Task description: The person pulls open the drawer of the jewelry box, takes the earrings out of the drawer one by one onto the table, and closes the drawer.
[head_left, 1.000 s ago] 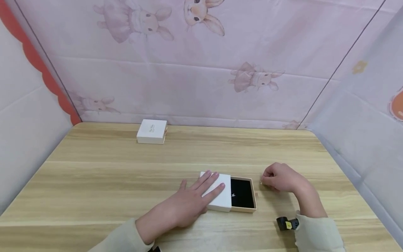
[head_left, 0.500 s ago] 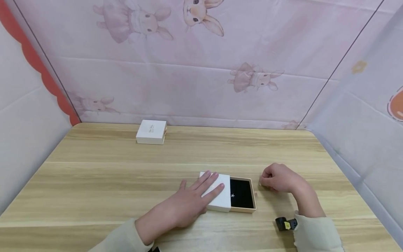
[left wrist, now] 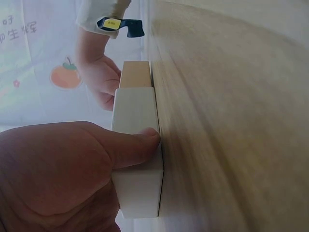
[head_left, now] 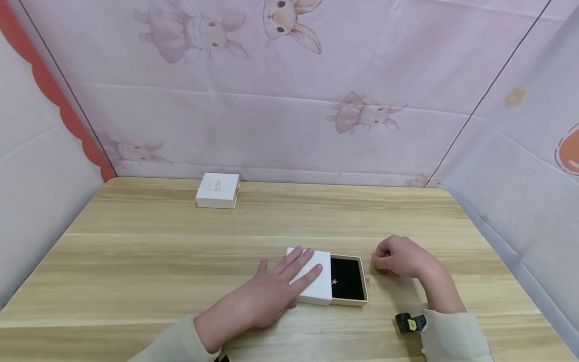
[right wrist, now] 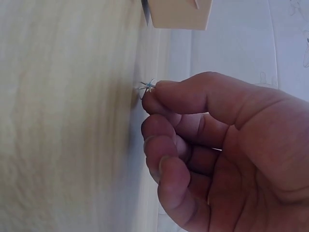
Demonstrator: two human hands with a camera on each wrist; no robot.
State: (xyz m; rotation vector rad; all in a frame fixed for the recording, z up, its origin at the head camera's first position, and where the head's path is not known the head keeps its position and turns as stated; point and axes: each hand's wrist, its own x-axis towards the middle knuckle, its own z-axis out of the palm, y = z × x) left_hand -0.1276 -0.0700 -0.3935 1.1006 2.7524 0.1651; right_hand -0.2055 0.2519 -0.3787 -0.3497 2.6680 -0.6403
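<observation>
While the right hand (head_left: 399, 256) pinches a star (right wrist: 148, 85) between thumb and forefinger, other fingers curled, the left hand (head_left: 273, 294) lies spread on the part-open box (head_left: 322, 290) at nine o'clock, a second star (head_left: 334, 281) inside; the farther box (head_left: 218, 190) stands toward ten o'clock.

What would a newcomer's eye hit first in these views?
Likely the partly open white box on the table, a silvery star on its black insert and the left hand spread over its cover. Next, the tiny star-shaped piece pinched in the right hand, to the box's right. Then, the rabbit prints across the backdrop.
</observation>
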